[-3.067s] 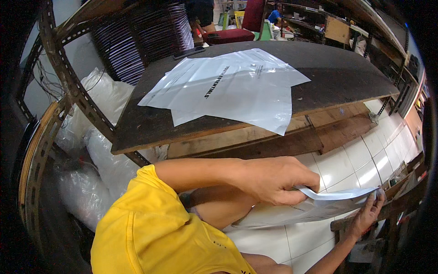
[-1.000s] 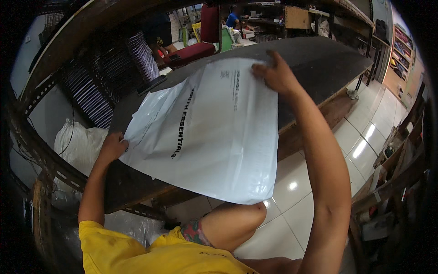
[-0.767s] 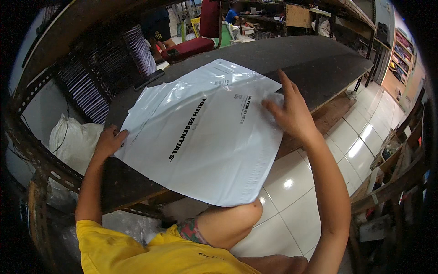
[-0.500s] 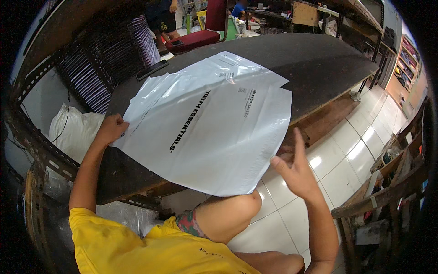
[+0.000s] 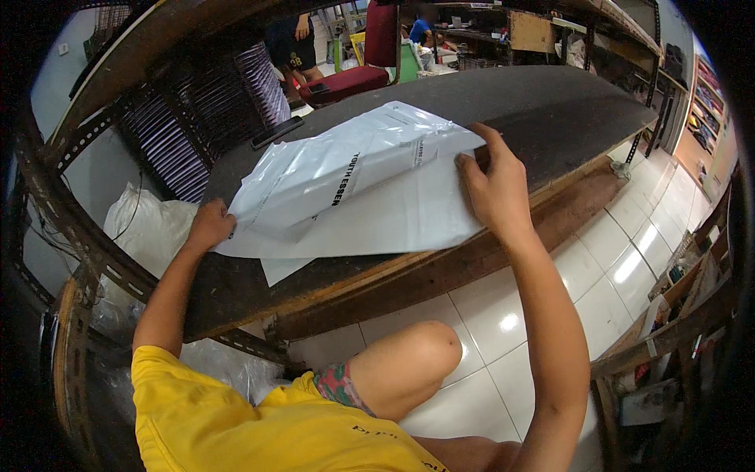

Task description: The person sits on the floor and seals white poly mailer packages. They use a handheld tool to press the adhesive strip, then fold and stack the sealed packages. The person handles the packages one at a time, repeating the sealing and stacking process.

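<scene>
In the head view, a white plastic bag lies on the dark worktop, close to its near edge. The bag is thin and glossy, with bright reflections along its far part, fine wrinkles toward the left, and bold black lettering across the middle. Its near part is doubled over, so a smooth, plain flap covers the end of the lettering and a soft ridge runs slantwise across it. A pointed white corner sticks out below; whether it belongs to the same bag cannot be told. The left hand is at the bag's left edge, its fingers curled close together; whether they pinch or only press cannot be told. The right hand is at the right edge, thumb and forefinger set apart; the other fingers are mostly hidden, so their grip cannot be told. A flat black object lies beyond, near the worktop's far edge.
</scene>
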Demonstrator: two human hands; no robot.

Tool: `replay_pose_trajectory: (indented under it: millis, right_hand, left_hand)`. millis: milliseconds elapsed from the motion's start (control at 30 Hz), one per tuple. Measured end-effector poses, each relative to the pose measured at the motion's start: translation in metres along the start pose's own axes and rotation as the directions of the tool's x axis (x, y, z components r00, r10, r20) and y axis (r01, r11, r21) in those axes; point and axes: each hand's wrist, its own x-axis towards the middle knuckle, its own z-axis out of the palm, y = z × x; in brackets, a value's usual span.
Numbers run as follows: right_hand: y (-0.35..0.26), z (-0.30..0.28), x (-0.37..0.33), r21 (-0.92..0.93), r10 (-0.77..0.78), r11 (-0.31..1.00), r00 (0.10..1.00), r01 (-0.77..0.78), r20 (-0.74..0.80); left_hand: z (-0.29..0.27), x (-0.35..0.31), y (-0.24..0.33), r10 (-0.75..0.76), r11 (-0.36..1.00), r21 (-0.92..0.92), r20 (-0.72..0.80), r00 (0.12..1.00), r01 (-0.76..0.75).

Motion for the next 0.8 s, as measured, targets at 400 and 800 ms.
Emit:
replay_pose_trajectory:
  millis: [400, 800]
  right_hand:
    - [0.012, 0.010, -0.023, -0.393, -0.031, 0.911, 0.970, 0.127, 0.242]
    - [0.020, 0.007, -0.041, -0.129, -0.154, 0.976, 0.977, 0.174, 0.147]
  left_hand:
    - [0.017, 0.049, -0.023, -0.004, 1.000, 0.024, 0.071, 0.997, 0.003]
    - [0.044, 0.064, -0.041, 0.000, 0.997, -0.070, -0.135, 0.991, -0.010]
